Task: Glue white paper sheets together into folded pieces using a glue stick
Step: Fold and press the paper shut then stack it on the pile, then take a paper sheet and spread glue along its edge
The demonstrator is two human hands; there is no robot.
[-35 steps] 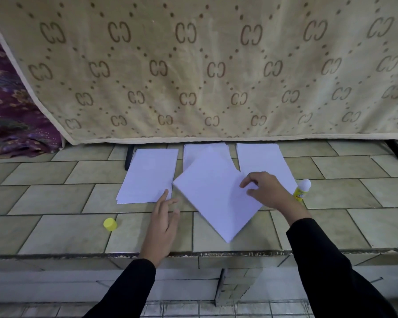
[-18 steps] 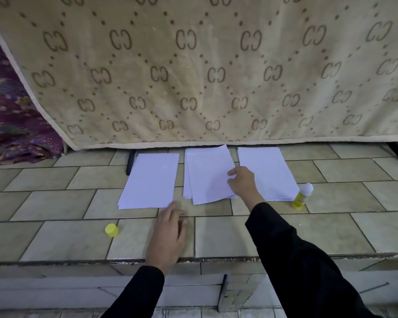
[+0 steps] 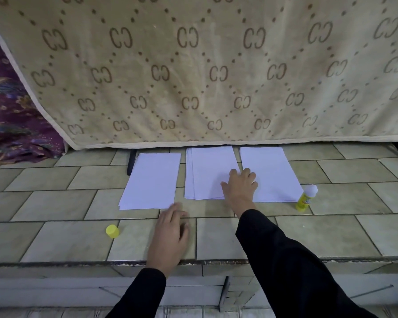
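Right hand (image 3: pixel 239 189) flat on the middle paper stack (image 3: pixel 207 173)
The stack lies lengthwise away from the person on the tiled desk (image 3: pixel 55 237), with straight fingers (image 3: pixel 247 172) on its near-right corner. The uncapped glue stick (image 3: pixel 306 198) stands further right, nearer this hand. The left hand (image 3: pixel 170 230) rests open on the tile.

Long black sleeves on both arms, ending at wrists; hands bare
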